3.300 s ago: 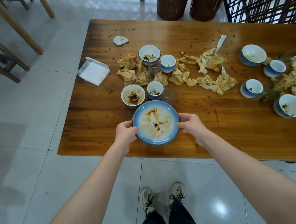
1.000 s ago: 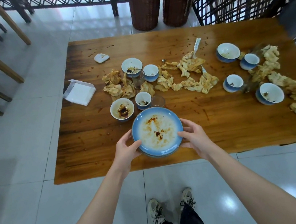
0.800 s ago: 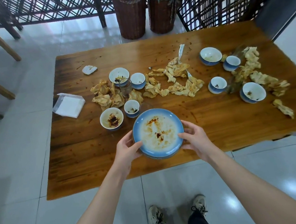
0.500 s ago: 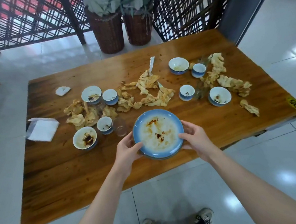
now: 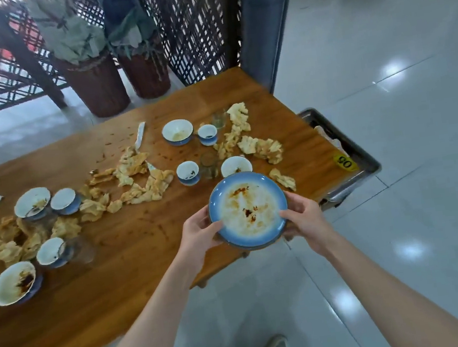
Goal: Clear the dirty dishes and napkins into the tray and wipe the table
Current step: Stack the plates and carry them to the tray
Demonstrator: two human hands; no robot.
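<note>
Plate (image 5: 248, 210), round with no long axis, lies soiled face up, tilted slightly toward you, over the table (image 5: 119, 275) at its near edge. Your left hand (image 5: 200, 231) grips the rim at 9 o'clock and your right hand (image 5: 306, 218) at 3 o'clock, fingers curled underneath. The tray (image 5: 343, 190) sits at 2 o'clock.

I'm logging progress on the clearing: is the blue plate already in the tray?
No: the left hand and right hand hold the blue plate over the edge of the table, apart from the tray beyond its end.
</note>
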